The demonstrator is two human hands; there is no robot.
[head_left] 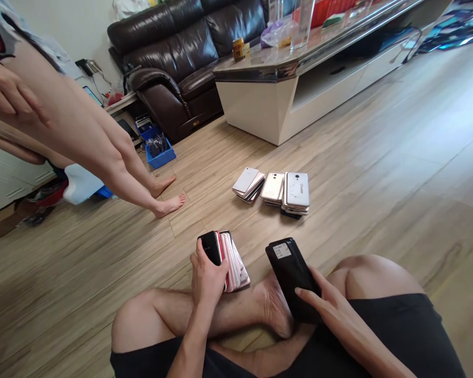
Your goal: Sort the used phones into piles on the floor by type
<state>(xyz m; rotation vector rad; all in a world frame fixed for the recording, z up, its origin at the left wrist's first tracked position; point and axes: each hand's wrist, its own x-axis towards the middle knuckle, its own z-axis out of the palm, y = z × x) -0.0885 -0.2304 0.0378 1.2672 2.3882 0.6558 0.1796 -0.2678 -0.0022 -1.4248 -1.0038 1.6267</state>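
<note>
My left hand [207,273] is closed around a black smartphone [210,247] at the near end of a leaning row of phones [234,262] on the floor in front of my crossed legs. Over my lap, my right hand [319,296] grips a larger black phone [289,278]; a white handwritten label [281,250] is stuck near its top. Whether more than one device is in that hand I cannot tell. Farther out stand three piles of phones: a fanned pile [247,181], a pile topped by a gold phone [273,187] and a taller pile topped by a silver phone [297,189].
Another person's bare legs [110,142] stand at the left, with a hand [11,94] hanging beside them. Behind are a blue bin [160,156], a dark leather sofa [173,52] and a low white table [256,107]. Wood flooring [378,184] stretches to the right.
</note>
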